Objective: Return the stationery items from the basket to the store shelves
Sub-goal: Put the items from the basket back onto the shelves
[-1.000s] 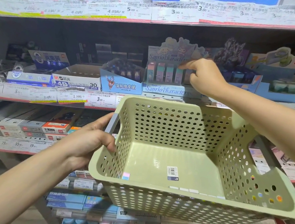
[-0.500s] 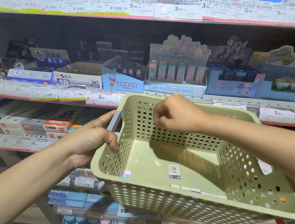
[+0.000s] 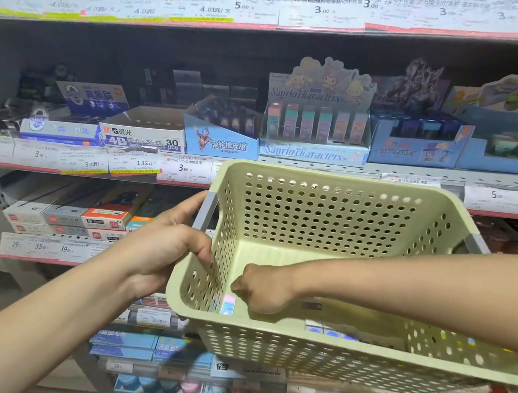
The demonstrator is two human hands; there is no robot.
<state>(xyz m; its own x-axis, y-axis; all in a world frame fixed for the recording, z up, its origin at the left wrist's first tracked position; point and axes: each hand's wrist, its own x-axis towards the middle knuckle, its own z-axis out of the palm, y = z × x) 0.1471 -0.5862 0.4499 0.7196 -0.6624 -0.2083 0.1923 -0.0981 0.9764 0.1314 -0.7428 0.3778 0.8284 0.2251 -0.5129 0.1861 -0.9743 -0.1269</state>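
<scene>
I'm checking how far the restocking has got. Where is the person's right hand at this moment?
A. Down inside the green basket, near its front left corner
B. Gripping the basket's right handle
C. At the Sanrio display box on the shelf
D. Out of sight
A: the right hand is lowered inside the green basket, fingers curled beside a small pink and blue item, away from the Sanrio display box.

The right hand (image 3: 266, 289) covers its own fingertips, so contact with the small pink-and-blue item (image 3: 228, 305) at the near wall of the basket (image 3: 314, 340) cannot be determined. Items behind that wall are partly hidden and blurred. Both forearms exit the frame edges. Price-label print on the shelves (image 3: 420, 172) is mostly illegible.
</scene>
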